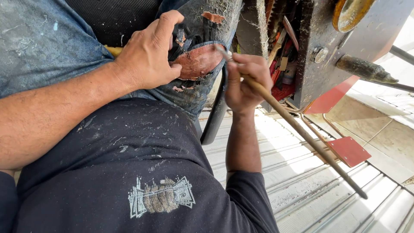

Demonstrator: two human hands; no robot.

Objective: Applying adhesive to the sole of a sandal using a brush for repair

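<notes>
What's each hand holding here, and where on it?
Left hand presses a reddish-brown leather piece with black straps against the knee, gripping its left edge. Right hand grips a long thin metal-tipped wooden rod near its metal tip.

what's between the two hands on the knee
In the head view, a worn reddish-brown leather piece with black straps lies between the left hand and the right hand, which grips a long tool.
</notes>
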